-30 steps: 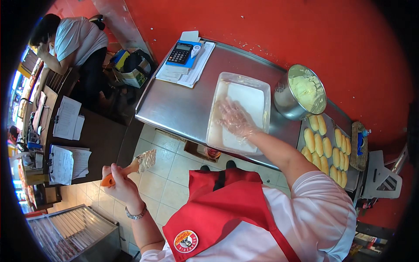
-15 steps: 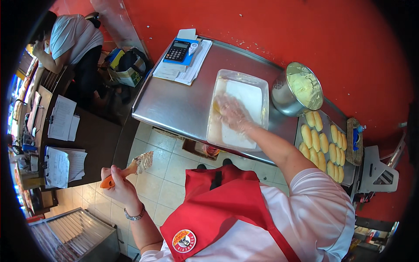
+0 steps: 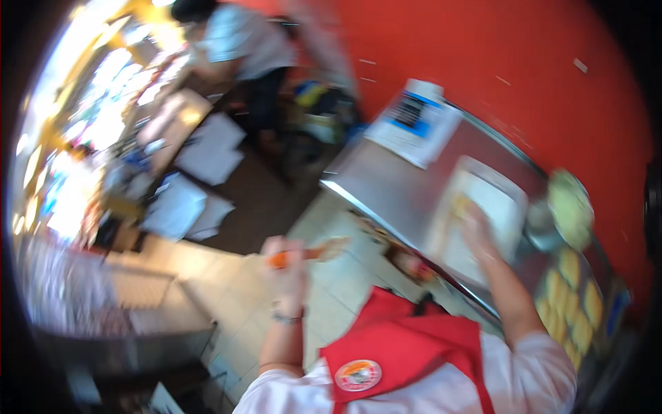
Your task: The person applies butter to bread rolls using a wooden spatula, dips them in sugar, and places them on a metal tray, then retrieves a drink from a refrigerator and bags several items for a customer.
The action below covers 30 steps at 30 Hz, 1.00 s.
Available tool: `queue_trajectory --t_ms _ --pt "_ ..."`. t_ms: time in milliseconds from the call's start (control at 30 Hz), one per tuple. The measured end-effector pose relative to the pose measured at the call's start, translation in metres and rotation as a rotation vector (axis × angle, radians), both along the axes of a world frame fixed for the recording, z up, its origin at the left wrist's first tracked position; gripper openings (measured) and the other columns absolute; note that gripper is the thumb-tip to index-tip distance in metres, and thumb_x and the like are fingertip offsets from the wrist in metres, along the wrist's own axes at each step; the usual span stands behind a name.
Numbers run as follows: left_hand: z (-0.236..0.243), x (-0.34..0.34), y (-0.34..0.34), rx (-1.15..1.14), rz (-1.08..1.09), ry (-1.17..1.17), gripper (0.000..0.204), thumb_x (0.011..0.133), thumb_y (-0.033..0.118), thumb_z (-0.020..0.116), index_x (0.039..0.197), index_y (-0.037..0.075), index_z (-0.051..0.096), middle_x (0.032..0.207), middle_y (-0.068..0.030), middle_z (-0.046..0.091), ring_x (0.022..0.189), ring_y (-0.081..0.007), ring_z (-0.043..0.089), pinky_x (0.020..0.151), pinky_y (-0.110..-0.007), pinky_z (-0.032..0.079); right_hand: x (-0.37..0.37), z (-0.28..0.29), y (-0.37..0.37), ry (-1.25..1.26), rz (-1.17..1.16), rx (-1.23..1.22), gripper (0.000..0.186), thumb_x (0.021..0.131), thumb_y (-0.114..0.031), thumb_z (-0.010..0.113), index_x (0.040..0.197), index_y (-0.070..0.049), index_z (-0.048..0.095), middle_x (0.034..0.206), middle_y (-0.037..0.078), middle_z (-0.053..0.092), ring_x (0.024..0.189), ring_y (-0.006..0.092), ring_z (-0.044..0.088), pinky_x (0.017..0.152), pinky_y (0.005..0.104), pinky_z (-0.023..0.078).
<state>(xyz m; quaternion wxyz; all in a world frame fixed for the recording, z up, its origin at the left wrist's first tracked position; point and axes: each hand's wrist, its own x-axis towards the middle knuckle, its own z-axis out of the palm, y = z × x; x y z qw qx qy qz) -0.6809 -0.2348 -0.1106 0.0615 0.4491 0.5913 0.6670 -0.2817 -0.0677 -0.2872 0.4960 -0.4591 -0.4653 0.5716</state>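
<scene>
My left hand is closed round the orange handle of a spatula, held out over the floor; its blade looks smeared with cream. My right hand reaches into a clear plastic tub of white powder. At its fingertips is a yellowish bread roll, blurred and partly covered by the fingers. Right of the tub stands a steel bowl heaped with pale cream. Several long bread rolls lie on a tray nearer me.
A steel table carries the tub, with papers and a calculator at its far left. Left is a dark desk with paper stacks. Another person leans there. A red wall rises behind the table.
My view has swung left, so the table and tub sit further right and everything is blurred. My left hand still grips the spatula; my right hand stays in the tub.
</scene>
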Motion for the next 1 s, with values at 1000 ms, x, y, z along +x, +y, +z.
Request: queue_trajectory --t_ms 1000 --pt "0.014 0.062 0.055 0.08 -0.346 -0.15 0.024 0.09 0.003 0.059 0.068 0.002 0.047 0.07 -0.0008 0.044 0.061 -0.0083 0.044 0.056 -0.022 0.034 0.106 0.049 -0.063 0.093 -0.052 -0.095 0.04 0.094 -0.028 0.058 0.121 0.001 0.057 0.11 0.01 0.066 0.095 0.0167 0.066 0.083 0.0298 0.053"
